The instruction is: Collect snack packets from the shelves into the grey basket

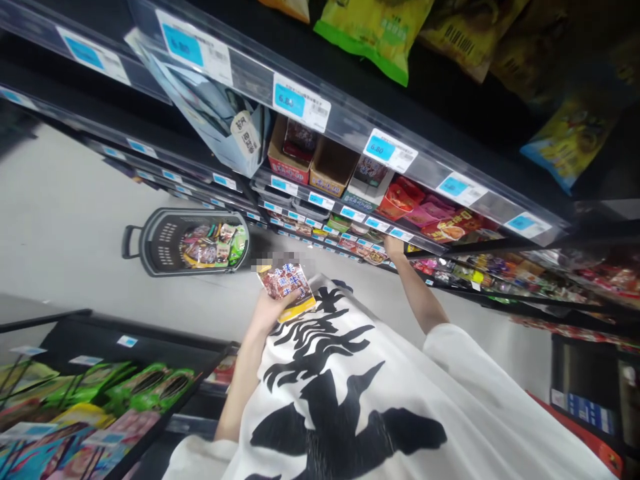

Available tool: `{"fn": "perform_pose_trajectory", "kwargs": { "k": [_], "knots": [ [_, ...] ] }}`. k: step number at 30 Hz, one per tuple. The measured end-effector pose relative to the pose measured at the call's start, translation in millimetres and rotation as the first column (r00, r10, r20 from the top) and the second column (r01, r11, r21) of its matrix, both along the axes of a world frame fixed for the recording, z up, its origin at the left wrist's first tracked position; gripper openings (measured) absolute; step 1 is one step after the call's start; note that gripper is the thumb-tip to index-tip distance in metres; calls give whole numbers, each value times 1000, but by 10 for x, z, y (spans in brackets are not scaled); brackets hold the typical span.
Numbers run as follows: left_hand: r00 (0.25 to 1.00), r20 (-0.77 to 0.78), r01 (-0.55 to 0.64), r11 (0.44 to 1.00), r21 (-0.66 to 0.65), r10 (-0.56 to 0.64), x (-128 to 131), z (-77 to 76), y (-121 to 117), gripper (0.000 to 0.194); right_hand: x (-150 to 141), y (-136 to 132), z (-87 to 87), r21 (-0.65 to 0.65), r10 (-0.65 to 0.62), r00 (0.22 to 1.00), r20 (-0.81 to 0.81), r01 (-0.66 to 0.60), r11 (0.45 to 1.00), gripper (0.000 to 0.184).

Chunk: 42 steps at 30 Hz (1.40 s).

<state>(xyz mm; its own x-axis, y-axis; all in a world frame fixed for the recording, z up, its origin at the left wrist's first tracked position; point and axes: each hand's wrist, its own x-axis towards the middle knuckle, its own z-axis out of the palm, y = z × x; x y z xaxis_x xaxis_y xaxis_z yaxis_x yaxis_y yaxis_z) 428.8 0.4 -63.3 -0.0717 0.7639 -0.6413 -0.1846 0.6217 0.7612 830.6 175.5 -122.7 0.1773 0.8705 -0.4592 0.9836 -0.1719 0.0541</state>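
My left hand (271,308) grips a snack packet (287,283) with a brown-red picture, blue lettering and a yellow lower edge, held in front of my shirt. The thumb lies across the packet's face. Farther right, my right hand (394,245) reaches to the edge of a lower shelf, close to the price tags. Its fingers go out of sight at the shelf, so their hold cannot be made out. Nearest to it above are red and pink snack bags (400,197). A grey shopping basket (150,257) with several colourful packets in it stands on the floor to the left.
Dark shelves with blue-and-white price tags (301,101) run across the top. Display boxes (330,167) and a light-blue carton (220,120) sit on them. Yellow bags (373,33) lie on the upper shelf. Another rack with green packets (160,390) stands at lower left.
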Motion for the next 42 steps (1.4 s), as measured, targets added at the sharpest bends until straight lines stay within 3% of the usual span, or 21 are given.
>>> {"fn": "perform_pose_trajectory", "kwargs": {
  "k": [4, 8, 11, 13, 15, 16, 17, 18, 22, 24, 26, 28, 29, 31, 33, 34, 36, 40, 42],
  "knots": [
    [1000, 9, 4, 999, -33, -4, -18, 52, 9, 61, -82, 35, 9, 8, -62, 998, 17, 62, 998, 39],
    [994, 98, 47, 999, -20, -45, -84, 121, 63, 65, -288, -130, 141, 84, -113, 993, 26, 110, 990, 42],
    [974, 173, 139, 989, 47, -145, -125, 147, 127, 63, -635, -337, 312, 93, -45, 970, -238, 68, 993, 41],
    [951, 170, 241, 964, 113, -258, -141, 159, 202, 56, -970, -467, 468, 16, 22, 830, -557, -15, 1000, 37],
    [914, 130, 361, 916, 173, -384, -152, 175, 313, 49, -1331, -545, 665, -79, -18, 462, -886, -113, 990, 44],
    [893, 108, 412, 890, 194, -437, -158, 184, 380, 46, -1495, -556, 777, -106, -50, 309, -950, -167, 980, 48],
    [872, 87, 457, 864, 210, -482, -164, 194, 449, 42, -1636, -548, 893, -131, -78, 229, -970, -229, 964, 49],
    [849, 67, 499, 837, 225, -524, -171, 205, 516, 40, -1746, -527, 1008, -162, -102, 213, -972, -289, 944, 47],
    [730, -125, 677, 687, 264, -672, -180, 242, 698, 32, -1901, -415, 1378, -272, -131, 330, -935, -428, 862, 40],
    [698, -255, 716, 647, 260, -669, -163, 246, 722, 35, -1870, -387, 1508, -243, -74, 374, -925, -430, 869, 41],
    [777, -288, 629, 713, 310, -560, -146, 232, 723, 41, -1812, -351, 1633, -97, 74, 422, -904, -370, 924, 40],
    [913, -176, 409, 816, 409, -369, -161, 196, 724, 53, -1743, -260, 1755, 177, 260, 503, -825, -208, 962, 37],
    [958, -98, 285, 849, 445, -271, -189, 168, 726, 57, -1707, -183, 1806, 344, 336, 561, -756, -96, 934, 35],
    [990, 8, 121, 874, 470, -142, -288, 96, 730, 53, -1637, 32, 1862, 644, 415, 698, -584, 86, 760, 32],
    [993, 15, 97, 877, 470, -118, -425, 10, 722, 42, -1579, 304, 1847, 810, 412, 819, -400, 105, 577, 32],
    [991, 5, 116, 876, 468, -134, -496, -33, 711, 37, -1561, 450, 1818, 840, 389, 867, -311, 60, 539, 33],
    [984, -6, 161, 870, 467, -178, -626, -104, 671, 34, -1566, 744, 1744, 824, 287, 947, -147, -43, 565, 34],
    [974, -3, 205, 871, 447, -228, -808, -170, 542, 33, -1769, 1296, 1682, 685, 68, 990, 126, -136, 716, 39],
    [975, 2, 200, 880, 430, -223, -871, -182, 475, 34, -1915, 1527, 1731, 589, 141, 956, 256, -271, 761, 43]
  ]
}}
